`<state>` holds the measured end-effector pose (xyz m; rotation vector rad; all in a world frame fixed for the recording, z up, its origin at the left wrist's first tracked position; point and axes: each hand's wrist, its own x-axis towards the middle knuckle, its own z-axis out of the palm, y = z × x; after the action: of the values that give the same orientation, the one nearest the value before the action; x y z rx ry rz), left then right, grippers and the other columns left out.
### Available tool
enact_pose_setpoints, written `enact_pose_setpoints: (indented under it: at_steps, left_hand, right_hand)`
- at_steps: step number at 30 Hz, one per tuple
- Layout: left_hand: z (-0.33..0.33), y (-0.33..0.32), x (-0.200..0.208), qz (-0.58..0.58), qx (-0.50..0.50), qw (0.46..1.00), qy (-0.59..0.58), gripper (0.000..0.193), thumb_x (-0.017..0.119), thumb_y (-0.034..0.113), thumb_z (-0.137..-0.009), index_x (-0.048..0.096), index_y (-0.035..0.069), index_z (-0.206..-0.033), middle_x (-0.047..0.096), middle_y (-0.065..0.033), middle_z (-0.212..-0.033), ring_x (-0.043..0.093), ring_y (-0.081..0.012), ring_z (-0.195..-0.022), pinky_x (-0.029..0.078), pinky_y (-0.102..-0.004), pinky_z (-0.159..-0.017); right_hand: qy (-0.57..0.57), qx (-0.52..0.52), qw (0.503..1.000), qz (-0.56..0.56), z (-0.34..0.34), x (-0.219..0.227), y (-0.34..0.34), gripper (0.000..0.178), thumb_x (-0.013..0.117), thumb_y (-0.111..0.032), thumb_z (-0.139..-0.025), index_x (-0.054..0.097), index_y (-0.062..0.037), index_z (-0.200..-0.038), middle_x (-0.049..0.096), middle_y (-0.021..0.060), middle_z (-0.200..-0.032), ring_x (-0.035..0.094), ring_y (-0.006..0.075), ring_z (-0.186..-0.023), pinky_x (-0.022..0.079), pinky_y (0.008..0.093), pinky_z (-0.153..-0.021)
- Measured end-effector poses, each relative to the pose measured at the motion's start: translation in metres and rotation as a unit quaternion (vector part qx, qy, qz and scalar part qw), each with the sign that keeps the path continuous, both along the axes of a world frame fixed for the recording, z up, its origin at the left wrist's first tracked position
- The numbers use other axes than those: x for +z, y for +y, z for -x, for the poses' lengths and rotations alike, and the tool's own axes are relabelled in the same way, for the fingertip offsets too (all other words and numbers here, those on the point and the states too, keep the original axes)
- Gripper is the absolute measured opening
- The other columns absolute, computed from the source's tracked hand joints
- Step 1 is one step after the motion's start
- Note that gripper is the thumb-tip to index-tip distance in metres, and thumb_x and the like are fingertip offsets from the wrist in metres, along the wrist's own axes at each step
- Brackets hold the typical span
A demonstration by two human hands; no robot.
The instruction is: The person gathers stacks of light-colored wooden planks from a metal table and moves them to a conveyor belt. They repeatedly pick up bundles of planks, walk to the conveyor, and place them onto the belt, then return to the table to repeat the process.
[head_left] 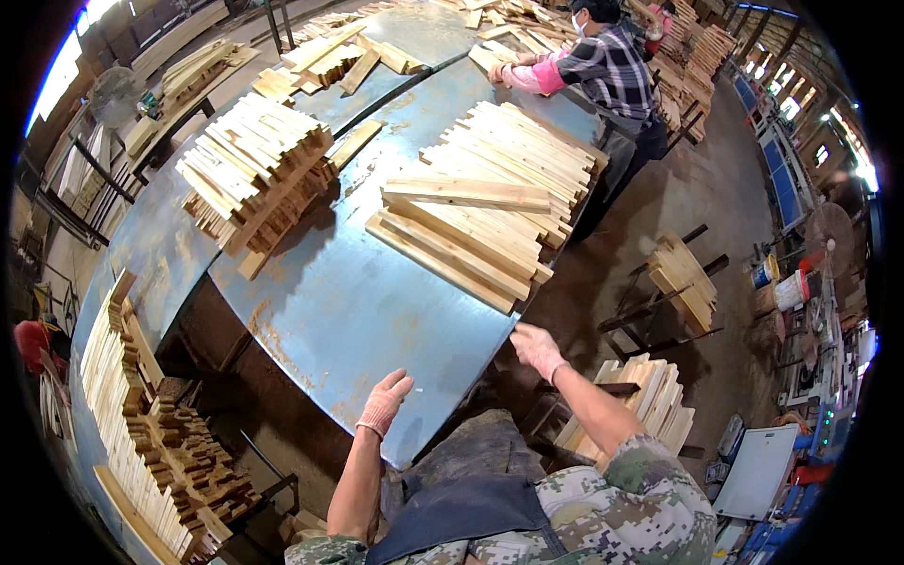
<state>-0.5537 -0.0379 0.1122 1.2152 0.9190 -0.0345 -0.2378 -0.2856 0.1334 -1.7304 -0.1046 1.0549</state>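
My left hand [384,403], in a pale pinkish work glove, is over the near end of the blue metal table [330,348]. Its fingers are loosely bent and a little apart, holding nothing. At the table's right edge is my right hand [539,350], gloved alike, fingers reaching toward the edge with nothing seen in them; whether it touches the metal I cannot tell. Just beyond it lies a broad layer of light wooden strips [499,226] side by side. A single wooden board [471,194] rests slantwise across them.
A tall stack of strips [254,160] stands left on the table, and a long row of strips [132,414] lies lower left. Wood on metal stands [683,282] is at the right. Across the table, a person in a checked shirt [607,80] reaches toward more boards.
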Motion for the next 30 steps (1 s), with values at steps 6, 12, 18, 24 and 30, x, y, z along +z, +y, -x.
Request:
enact_pose_setpoints:
  at_steps: [6,12,18,24,30]
  left_hand:
    - [-0.188,0.002,-0.042,0.18,0.17,0.967,-0.052,0.056,0.073,0.033,-0.099,0.059,0.005,-0.145,0.067,0.0002,-0.108,0.06,-0.0121,-0.084,0.052,-0.0319,-0.075]
    - [-0.331,-0.015,-0.085,0.169,0.285,0.943,0.044,0.036,0.072,0.031,-0.099,0.065,0.009,-0.127,0.06,0.0013,-0.085,0.052,-0.0113,-0.065,0.045,-0.031,-0.059]
    - [-0.375,-0.01,-0.075,0.197,0.396,0.89,0.109,0.032,0.078,0.037,-0.095,0.06,0.011,-0.099,0.054,0.0012,-0.077,0.053,-0.0112,-0.065,0.041,-0.0297,-0.055]
    - [-0.429,-0.003,-0.042,0.117,0.267,0.955,0.052,0.044,0.079,0.042,-0.093,0.06,0.005,-0.106,0.064,-0.0057,-0.088,0.059,-0.0164,-0.072,0.051,-0.0346,-0.063]
    - [-0.429,0.002,-0.064,-0.01,0.178,0.978,0.106,0.058,0.078,0.037,-0.093,0.058,-0.006,-0.126,0.071,-0.0173,-0.113,0.065,-0.0248,-0.101,0.053,-0.0386,-0.093]
  right_hand:
    - [-0.425,0.17,0.879,0.134,-0.191,0.017,0.139,0.075,0.073,-0.038,-0.089,0.051,-0.0042,-0.153,0.062,0.0236,-0.144,0.057,0.0392,-0.135,0.045,0.0441,-0.116]
    - [-0.537,0.268,0.758,0.257,-0.322,-0.023,0.217,0.092,0.077,-0.04,-0.082,0.041,-0.0134,-0.162,0.04,0.016,-0.166,0.035,0.0357,-0.154,0.029,0.048,-0.127]
    - [-0.506,0.38,0.735,0.245,-0.373,0.009,0.239,0.093,0.08,-0.044,-0.08,0.043,-0.0163,-0.161,0.054,0.0135,-0.15,0.047,0.0339,-0.143,0.034,0.0484,-0.122]
    - [-0.454,0.332,0.799,0.214,-0.395,0.02,0.209,0.093,0.079,-0.049,-0.08,0.044,-0.0162,-0.16,0.058,0.0189,-0.145,0.05,0.0365,-0.139,0.036,0.0478,-0.12]
    - [-0.437,0.281,0.843,0.138,-0.415,-0.003,0.128,0.09,0.079,-0.048,-0.084,0.048,-0.0065,-0.156,0.056,0.0267,-0.148,0.05,0.0426,-0.139,0.04,0.0489,-0.118]
